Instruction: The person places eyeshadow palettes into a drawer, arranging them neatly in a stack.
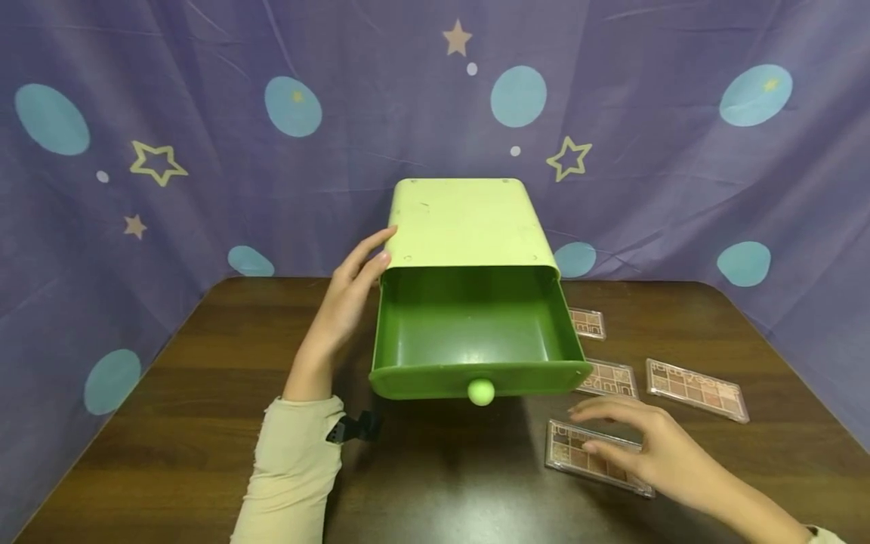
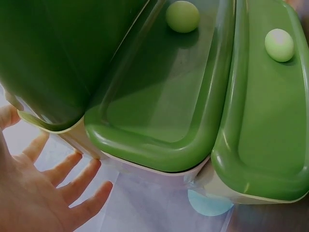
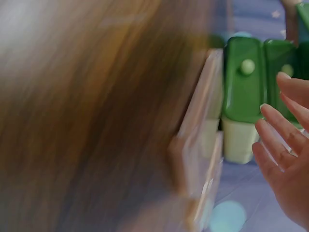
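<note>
A pale green drawer cabinet [image 1: 462,223] stands at the back middle of the table, its dark green top drawer [image 1: 476,332] pulled out and empty, with a round knob [image 1: 481,392]. My left hand [image 1: 350,291] rests with straight fingers against the cabinet's left side; the left wrist view shows those fingers [image 2: 72,176] spread beside the drawer fronts [image 2: 164,96]. My right hand [image 1: 632,438] hovers with relaxed fingers over a clear-lidded makeup palette [image 1: 578,453] lying in front of the drawer. Whether it touches the palette I cannot tell. The right wrist view is blurred, with that palette [image 3: 200,140] seen edge-on.
Three more palettes lie right of the cabinet: one near it [image 1: 587,323], one in the middle [image 1: 609,378], one farther right [image 1: 696,389]. The dark wooden table [image 1: 170,423] is ringed by a purple cloth backdrop [image 1: 204,113] with stars and dots.
</note>
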The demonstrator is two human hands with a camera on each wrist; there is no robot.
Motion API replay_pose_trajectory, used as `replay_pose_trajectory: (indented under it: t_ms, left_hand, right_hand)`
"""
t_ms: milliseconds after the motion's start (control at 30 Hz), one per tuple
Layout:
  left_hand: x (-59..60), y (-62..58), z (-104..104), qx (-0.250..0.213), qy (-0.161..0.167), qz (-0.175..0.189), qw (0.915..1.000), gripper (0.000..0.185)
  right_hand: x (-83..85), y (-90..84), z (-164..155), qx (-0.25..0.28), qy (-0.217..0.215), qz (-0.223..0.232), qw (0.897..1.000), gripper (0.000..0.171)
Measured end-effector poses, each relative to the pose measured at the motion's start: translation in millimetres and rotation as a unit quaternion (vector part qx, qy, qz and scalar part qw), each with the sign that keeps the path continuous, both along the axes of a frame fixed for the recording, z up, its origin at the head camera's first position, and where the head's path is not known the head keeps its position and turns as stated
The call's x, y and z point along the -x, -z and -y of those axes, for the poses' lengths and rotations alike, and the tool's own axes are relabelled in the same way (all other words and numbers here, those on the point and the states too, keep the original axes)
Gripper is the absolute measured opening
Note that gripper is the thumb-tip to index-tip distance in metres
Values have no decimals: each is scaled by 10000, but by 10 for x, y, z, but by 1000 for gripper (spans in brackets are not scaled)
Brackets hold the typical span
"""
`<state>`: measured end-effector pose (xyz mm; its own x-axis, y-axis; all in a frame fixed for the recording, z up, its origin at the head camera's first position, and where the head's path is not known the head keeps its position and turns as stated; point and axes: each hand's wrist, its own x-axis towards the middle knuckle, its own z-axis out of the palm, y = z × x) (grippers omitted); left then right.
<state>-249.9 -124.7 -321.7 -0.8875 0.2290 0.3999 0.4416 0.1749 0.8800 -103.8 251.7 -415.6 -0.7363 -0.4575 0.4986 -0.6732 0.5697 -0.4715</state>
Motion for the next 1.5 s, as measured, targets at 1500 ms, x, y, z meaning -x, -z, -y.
replay_pose_trajectory:
  t_ms: [1500]
  left_hand:
    - [-13,29,7,-163,113,2,9998,45]
  right_hand:
    - [-15,128,-251,-1326,215,434,9900,56]
